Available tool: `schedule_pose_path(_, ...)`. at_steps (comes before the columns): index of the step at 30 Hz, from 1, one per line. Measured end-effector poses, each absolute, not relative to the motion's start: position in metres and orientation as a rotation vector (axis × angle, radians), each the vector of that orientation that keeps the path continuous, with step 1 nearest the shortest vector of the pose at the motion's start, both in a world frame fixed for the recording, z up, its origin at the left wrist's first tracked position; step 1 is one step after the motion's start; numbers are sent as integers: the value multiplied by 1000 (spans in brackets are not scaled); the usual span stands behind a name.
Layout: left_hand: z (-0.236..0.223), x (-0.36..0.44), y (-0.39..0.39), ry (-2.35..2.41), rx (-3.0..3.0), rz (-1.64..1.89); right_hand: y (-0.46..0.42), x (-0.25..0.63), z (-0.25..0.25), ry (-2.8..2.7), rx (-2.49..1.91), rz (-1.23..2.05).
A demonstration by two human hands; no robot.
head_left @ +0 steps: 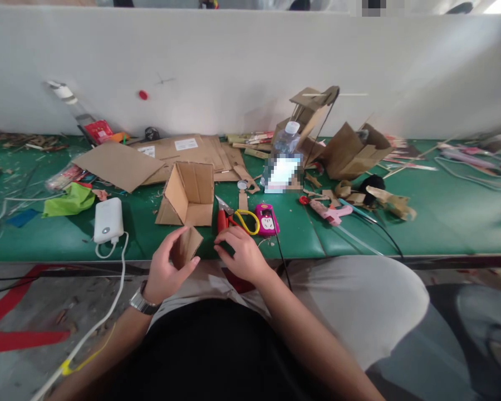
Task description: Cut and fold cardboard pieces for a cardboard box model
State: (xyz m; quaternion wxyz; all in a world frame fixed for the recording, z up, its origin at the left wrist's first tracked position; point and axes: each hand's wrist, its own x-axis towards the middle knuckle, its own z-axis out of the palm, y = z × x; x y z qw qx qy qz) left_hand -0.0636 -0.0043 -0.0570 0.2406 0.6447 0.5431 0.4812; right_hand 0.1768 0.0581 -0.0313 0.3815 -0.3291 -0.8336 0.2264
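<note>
My left hand (167,264) grips a small folded cardboard piece (187,245) between thumb and fingers, over the table's front edge. To its right, my right hand (240,253) has curled fingers with thumb and index tips close together; whatever they may pinch is too small to make out. Just beyond it lie scissors with a yellow loop handle (250,229) and a red-handled tool (222,221), partly overlapping. An open-sided cardboard box form (199,189) stands on the green table (142,239) behind my left hand. A purple power socket (268,221) sits beside the scissors.
A white power bank (109,219) with a cable lies left. Flat cardboard sheets (119,164) are at the back. A clear bottle (287,142) stands behind a bright, blurred-out screen (283,172). A pink glue gun (329,211) and cardboard constructions (354,150) occupy the right.
</note>
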Motion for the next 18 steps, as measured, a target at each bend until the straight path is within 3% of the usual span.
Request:
schedule_pose_path(8, -59, -76, 4, 1330, 1358, 1735, 65, 167, -35, -2274, -850, 472)
schedule_pose_path(18, -72, -80, 21, 1180, 1142, 1793, 110, 125, -27, -2566, -1235, 332)
